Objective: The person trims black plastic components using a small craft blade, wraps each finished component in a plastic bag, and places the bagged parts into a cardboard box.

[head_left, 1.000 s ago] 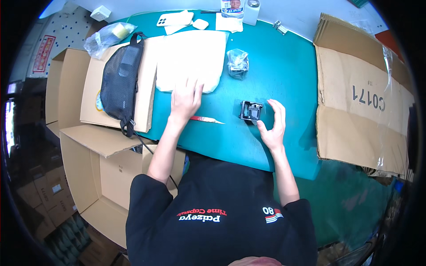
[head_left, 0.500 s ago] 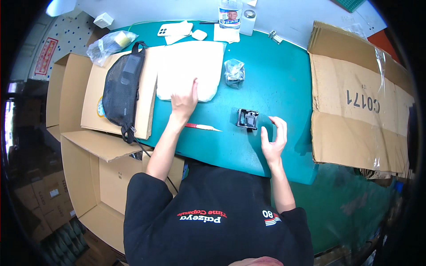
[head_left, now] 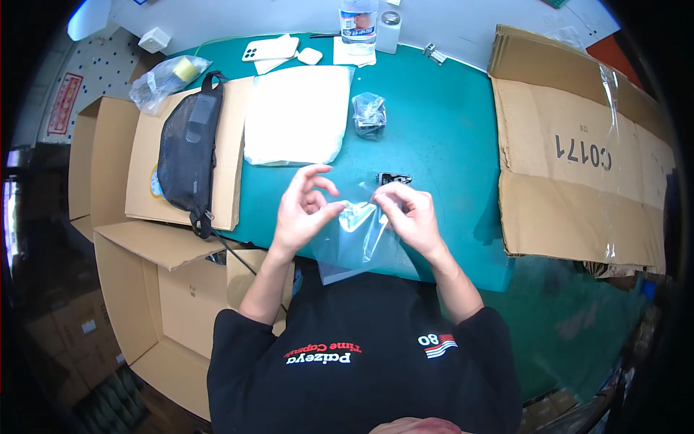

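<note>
clear plastic bag point(head_left: 358, 242), head view, runs from both hands toward the near edge of the worktop point(head_left: 448, 123); the right hand point(head_left: 413, 220) has its grip pinched on it, the left's point(head_left: 295, 213) i cannot tell; a black part point(head_left: 395, 178) lies just far of the right hand, the nearer one.

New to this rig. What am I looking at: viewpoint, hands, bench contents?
No robot: these are a person's bare hands. A fisheye camera on the head looks down, so straight edges bend toward the rim. The right hand pinches a clear plastic bag; the left hand is at its upper edge, grip unclear. On the green surface: a small black part, partly hidden; a plastic-wrapped dark item; a white package; and cardboard sheets under a black mesh pouch.
</note>
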`<state>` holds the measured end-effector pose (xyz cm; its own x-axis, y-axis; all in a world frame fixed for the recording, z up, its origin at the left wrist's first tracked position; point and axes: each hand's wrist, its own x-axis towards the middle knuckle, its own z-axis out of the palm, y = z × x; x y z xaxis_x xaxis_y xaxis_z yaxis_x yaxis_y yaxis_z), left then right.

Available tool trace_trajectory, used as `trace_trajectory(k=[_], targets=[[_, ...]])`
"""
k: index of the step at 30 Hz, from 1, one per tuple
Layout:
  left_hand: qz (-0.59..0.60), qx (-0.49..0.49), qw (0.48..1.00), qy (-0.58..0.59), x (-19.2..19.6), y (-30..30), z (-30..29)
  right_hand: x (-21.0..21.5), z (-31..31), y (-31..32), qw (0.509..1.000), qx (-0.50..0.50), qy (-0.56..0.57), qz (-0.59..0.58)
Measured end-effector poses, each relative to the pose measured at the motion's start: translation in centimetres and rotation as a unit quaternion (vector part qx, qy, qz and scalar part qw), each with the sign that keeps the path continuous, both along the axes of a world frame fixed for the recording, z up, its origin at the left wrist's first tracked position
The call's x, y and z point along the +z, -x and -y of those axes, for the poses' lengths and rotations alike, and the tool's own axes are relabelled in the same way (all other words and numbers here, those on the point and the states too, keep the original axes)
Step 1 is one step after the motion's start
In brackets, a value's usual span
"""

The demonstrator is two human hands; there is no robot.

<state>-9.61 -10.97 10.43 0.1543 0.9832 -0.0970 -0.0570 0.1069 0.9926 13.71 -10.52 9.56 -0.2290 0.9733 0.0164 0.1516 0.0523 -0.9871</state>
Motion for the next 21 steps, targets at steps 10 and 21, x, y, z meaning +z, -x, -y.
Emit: trace_trajectory(k=[10,21], targets=[[0.142,0.013,0.977,0.156,-2.4,-0.2,2.6,-0.7,0.0,-2.0,0.980,-0.173,-0.015,0.099],[0.087,-0.009,0.995,0.042,-0.8,-6.0,2.5,0.4,3.8,0.7,0.995,0.059,0.030,-0.079]])
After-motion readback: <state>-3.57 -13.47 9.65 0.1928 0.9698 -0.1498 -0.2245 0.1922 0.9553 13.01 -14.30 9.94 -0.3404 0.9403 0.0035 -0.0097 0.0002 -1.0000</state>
